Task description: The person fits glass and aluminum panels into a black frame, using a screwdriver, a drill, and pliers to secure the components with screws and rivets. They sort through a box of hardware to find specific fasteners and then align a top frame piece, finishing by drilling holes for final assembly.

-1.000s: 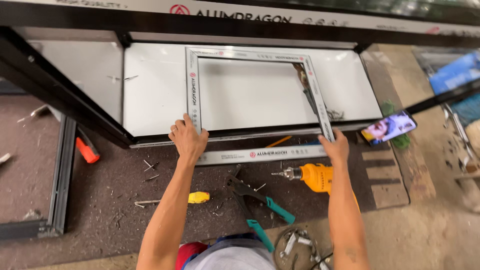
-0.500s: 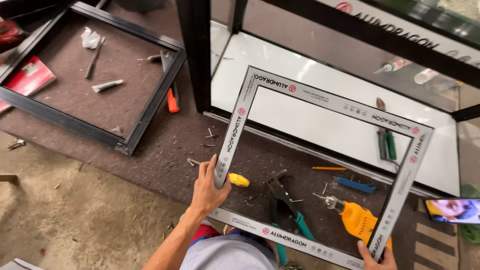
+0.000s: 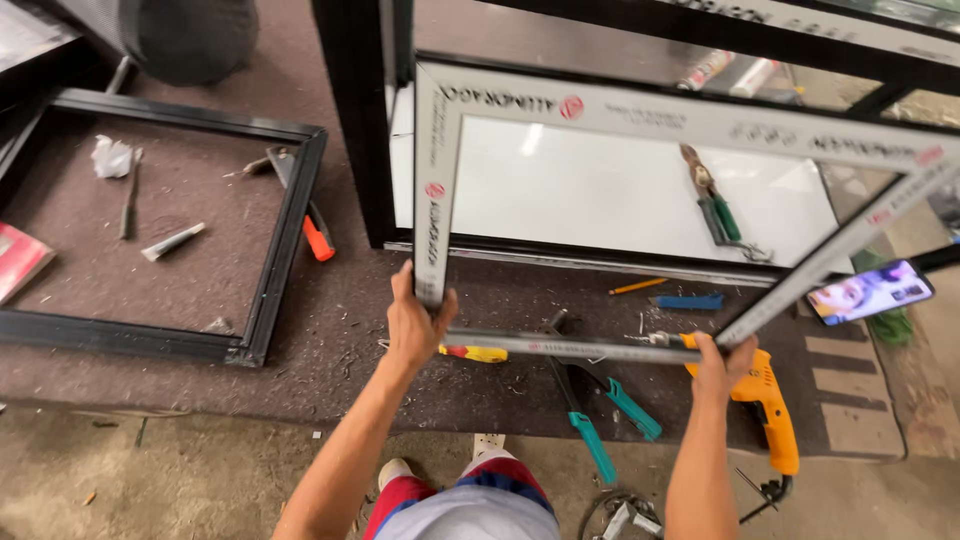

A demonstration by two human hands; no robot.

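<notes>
1. At far left we see a black frame (image 3: 270, 250) lying flat on the brown mat (image 3: 350, 330); it encloses a crumpled white scrap (image 3: 110, 157), a grey tube (image 3: 172, 242) and a few small metal pieces, with a red booklet (image 3: 18, 258) at its left edge.
2. Just right of that frame an orange-handled tool (image 3: 318, 240) lies on the mat.
3. Our left hand (image 3: 418, 325) grips the near-left corner of the silver aluminium frame (image 3: 436, 190), fingers wrapped tight round the upright bar.
4. We hold the silver frame raised and tilted above the mat, in front of the white panel (image 3: 600, 190), which sits in a black surround.
5. Under the frame's near bar lie a yellow-handled screwdriver (image 3: 478, 353) and teal-handled snips (image 3: 600, 410).
6. Through the frame's opening we see green-handled snips (image 3: 715, 205) on the white panel, and a blue tool (image 3: 688, 301) and an orange pencil (image 3: 638, 286) on the mat.
7. Our right hand (image 3: 720, 365) clasps the frame's near-right corner, fingers closed over the bar.
8. Just beside that hand an orange drill (image 3: 765, 405) rests on the mat.
9. At far right a phone (image 3: 870, 291) with a lit screen lies near the frame's slanting right bar.
</notes>
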